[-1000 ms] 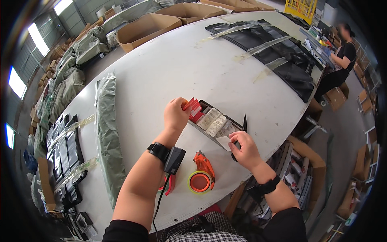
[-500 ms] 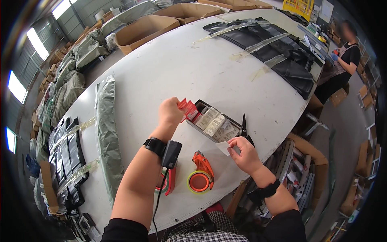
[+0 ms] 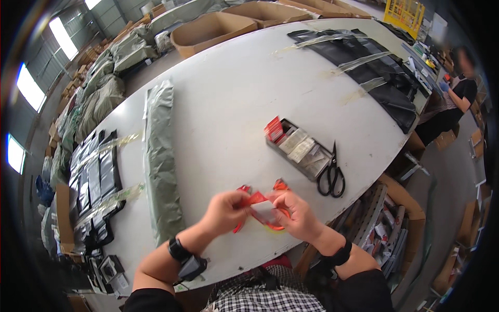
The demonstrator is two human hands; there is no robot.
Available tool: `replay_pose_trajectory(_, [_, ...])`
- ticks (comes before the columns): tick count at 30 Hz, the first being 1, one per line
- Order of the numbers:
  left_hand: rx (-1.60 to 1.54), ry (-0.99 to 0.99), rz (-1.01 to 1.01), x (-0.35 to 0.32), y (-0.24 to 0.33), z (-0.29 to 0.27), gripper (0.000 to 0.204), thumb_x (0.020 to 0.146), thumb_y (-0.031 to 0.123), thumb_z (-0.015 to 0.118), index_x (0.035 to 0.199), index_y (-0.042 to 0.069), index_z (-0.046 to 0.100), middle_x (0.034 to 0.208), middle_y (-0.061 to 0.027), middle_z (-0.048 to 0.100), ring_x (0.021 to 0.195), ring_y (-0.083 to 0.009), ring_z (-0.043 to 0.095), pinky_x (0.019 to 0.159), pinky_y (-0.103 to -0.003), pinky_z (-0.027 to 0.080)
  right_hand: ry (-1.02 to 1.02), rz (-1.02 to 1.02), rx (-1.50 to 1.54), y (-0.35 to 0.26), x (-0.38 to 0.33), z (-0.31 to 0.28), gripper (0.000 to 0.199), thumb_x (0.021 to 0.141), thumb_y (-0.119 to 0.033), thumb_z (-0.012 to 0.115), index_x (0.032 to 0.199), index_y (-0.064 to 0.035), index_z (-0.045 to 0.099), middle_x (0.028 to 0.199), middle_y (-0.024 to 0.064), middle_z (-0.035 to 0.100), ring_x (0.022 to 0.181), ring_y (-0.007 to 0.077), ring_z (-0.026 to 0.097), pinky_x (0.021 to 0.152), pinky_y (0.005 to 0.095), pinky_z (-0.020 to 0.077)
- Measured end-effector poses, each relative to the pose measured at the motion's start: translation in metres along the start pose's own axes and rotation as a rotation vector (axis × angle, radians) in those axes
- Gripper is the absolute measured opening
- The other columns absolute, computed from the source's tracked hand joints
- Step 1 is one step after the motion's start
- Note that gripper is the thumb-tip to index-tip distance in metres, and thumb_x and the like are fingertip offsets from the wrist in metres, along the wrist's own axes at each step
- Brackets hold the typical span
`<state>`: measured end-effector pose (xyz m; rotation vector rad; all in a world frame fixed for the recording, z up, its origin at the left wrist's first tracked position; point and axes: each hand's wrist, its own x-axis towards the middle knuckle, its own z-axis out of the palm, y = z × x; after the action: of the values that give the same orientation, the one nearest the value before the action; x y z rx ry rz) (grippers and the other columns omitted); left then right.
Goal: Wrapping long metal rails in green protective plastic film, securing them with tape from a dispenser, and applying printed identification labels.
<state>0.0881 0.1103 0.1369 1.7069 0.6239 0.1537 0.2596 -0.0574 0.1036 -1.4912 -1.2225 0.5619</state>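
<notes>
Above the near part of the white table, my left hand (image 3: pixel 227 210) pinches a red card (image 3: pixel 257 197). Facing it, my right hand (image 3: pixel 299 217) is closed on a small white card (image 3: pixel 264 212), which overlaps the red one. Below and behind my hands lie an orange tape dispenser (image 3: pixel 280 184) and a red tape dispenser (image 3: pixel 244 188), both partly hidden. Farther off, an open dark box (image 3: pixel 315 169) holds stacks of pale printed labels (image 3: pixel 300 145), with red cards (image 3: pixel 274 128) sticking up at its far left end. Black-handled scissors (image 3: pixel 332 177) rest against its right end.
A long grey-green wrapped bundle (image 3: pixel 162 161) lies to my left, beyond it taped black packages (image 3: pixel 96 177). More black sheeting (image 3: pixel 358 67) is taped at the far right. Cardboard boxes (image 3: pixel 213 34) border the far edge. A co-worker (image 3: pixel 457 99) stands at the right.
My left hand has drawn a red card from the box and brought it back toward me. My right hand has moved left with the white card, and the two cards now meet.
</notes>
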Motion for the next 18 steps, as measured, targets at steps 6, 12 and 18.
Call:
replay_pose_trajectory(6, [0.18, 0.282, 0.166, -0.151, -0.063, -0.045, 0.052, 0.084, 0.016, 0.08, 0.129, 0.002, 0.058, 0.1, -0.01, 0.067, 0.085, -0.015, 0.065, 0.072, -0.03, 0.055, -0.249, 0.513, 0.509, -0.04, -0.076, 0.093, 0.022, 0.096, -0.004, 0.065, 0.117, -0.0008, 0.06, 0.095, 0.006, 0.071, 0.088, 0.0074, 0.065, 0.075, 0.0249, 0.0531])
replay_pose_trajectory(12, [1.073, 0.458, 0.379, -0.269, -0.127, -0.098, 0.099, 0.049, 0.043, 0.094, 0.135, 0.019, 0.052, 0.131, -0.0138, 0.047, 0.119, -0.0355, 0.047, 0.096, -0.05, 0.041, -0.655, 0.812, 0.604, -0.048, -0.143, 0.184, 0.038, 0.095, -0.01, 0.068, 0.129, 0.003, 0.057, 0.106, 0.0094, 0.072, 0.094, 0.0107, 0.066, 0.084, 0.0256, 0.0528])
replay_pose_trajectory(18, [1.007, 0.363, 0.456, -0.299, -0.145, -0.113, 0.041, 0.073, 0.02, 0.079, 0.111, 0.015, 0.066, 0.104, -0.0057, 0.06, 0.097, -0.026, 0.059, 0.081, -0.04, 0.049, -0.363, 1.133, 0.789, -0.072, -0.155, 0.291, 0.028, 0.094, -0.007, 0.065, 0.12, 0.0008, 0.061, 0.107, 0.0079, 0.07, 0.093, 0.0138, 0.068, 0.082, 0.0285, 0.0557])
